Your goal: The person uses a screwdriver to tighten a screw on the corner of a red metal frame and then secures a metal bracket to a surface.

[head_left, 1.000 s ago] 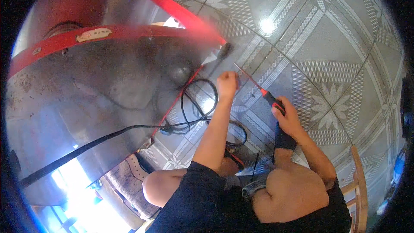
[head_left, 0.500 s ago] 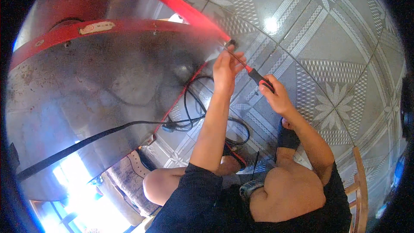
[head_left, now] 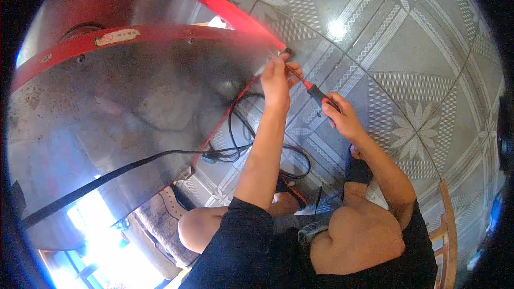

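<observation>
My right hand (head_left: pixel 344 119) is wrapped round the black-and-red handle of a screwdriver (head_left: pixel 318 94). Its thin shaft slants up and left toward the corner of a large metal appliance body (head_left: pixel 123 80) with red edging (head_left: pixel 225 33). At that corner sits a small dark fitting (head_left: pixel 287 52). My left hand (head_left: pixel 277 83) is there too, thumb and forefinger pinched just below the fitting, the other fingers curled near the shaft. What the pinch holds is hidden behind the fingertips. The screwdriver's tip is also hidden there.
A black cable (head_left: pixel 230 152) lies coiled on the patterned tile floor (head_left: pixel 412 32) and runs across the metal body at left. A wooden chair or stool part (head_left: pixel 447 230) stands at right. By my left knee is a patterned cushion (head_left: pixel 166 225).
My left hand has shifted slightly left, and its fingers have drawn closer together at the corner. The screwdriver has moved a little left, still in my right hand.
</observation>
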A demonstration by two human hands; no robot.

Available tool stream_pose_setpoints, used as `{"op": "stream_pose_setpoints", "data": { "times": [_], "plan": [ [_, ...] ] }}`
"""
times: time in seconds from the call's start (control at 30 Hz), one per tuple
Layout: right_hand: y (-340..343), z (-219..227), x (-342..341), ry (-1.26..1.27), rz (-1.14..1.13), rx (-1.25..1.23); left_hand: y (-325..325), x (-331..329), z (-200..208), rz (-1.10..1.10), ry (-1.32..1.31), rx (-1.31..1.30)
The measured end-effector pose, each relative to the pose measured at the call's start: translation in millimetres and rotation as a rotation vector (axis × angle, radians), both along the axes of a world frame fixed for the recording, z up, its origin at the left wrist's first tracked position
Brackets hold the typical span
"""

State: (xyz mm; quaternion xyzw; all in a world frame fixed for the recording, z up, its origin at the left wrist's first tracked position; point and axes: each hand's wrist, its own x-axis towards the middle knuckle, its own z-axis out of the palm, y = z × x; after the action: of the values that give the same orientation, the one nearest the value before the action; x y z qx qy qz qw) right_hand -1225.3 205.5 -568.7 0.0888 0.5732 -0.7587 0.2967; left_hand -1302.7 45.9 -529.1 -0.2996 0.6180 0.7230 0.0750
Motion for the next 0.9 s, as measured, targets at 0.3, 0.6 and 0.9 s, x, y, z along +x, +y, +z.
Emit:
{"op": "stream_pose_setpoints", "data": {
  "times": [0.3, 0.6, 0.9],
  "plan": [
    [1.4, -4.1, -4.2, -0.098, -0.017, -0.148, 3.2, -2.9, 1.0, 0.005, -0.014, -0.014],
    [1.9, 2.1, -6.8, -0.233, -0.009, -0.271, 1.0, -1.5, 0.2, -0.002, -0.011, -0.019],
    [2.5, -1.8, -12.6, -0.762, 0.082, -0.996, 7.6, 0.6, 1.6, 0.054, 0.025, 0.087]
  ]
}}
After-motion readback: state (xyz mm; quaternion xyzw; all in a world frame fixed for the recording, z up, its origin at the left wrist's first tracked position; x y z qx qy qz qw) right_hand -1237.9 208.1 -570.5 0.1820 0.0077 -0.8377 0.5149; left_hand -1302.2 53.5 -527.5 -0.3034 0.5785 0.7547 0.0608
